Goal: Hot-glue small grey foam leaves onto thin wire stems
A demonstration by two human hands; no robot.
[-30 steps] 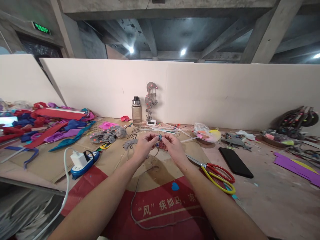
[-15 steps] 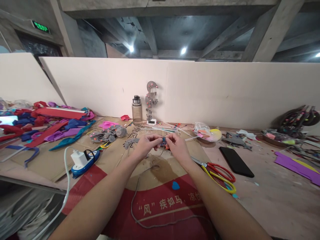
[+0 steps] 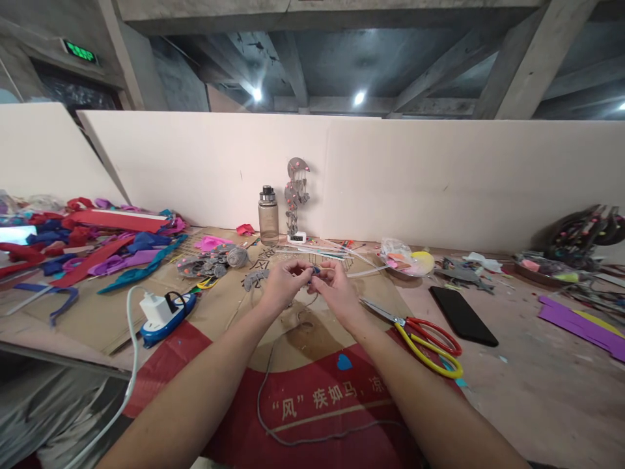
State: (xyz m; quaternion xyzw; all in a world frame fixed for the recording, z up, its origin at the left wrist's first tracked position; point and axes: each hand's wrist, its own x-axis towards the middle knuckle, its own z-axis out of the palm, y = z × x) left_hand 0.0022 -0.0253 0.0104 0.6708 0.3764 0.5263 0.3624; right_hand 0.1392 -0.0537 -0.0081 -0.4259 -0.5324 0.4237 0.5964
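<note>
My left hand point(image 3: 288, 284) and my right hand point(image 3: 338, 291) meet above the cardboard sheet point(image 3: 273, 357), fingertips pinched together. Between them is a small dark blue piece point(image 3: 316, 270), mostly covered by the fingers and too small to name. A grey cord point(image 3: 261, 398) runs down from the hands and curves across the red printed part of the cardboard. Left of my left hand lies a grey cut-out piece point(image 3: 254, 280). Scissors point(image 3: 401, 322) with red and yellow handles lie beside my right forearm, and a blue heart-shaped scrap point(image 3: 344, 362) rests between the forearms.
A black phone point(image 3: 463, 316) lies at the right. At the left are a blue power strip point(image 3: 168, 319) with a white cable and a heap of coloured strips point(image 3: 112, 241). A bottle point(image 3: 268, 218), a grey ball of yarn point(image 3: 237, 256) and a hanging grey ornament point(image 3: 297, 195) stand toward the back.
My right hand has shifted slightly left and turned, its fingers closer to my left hand around the small piece. More of the scissor blades shows.
</note>
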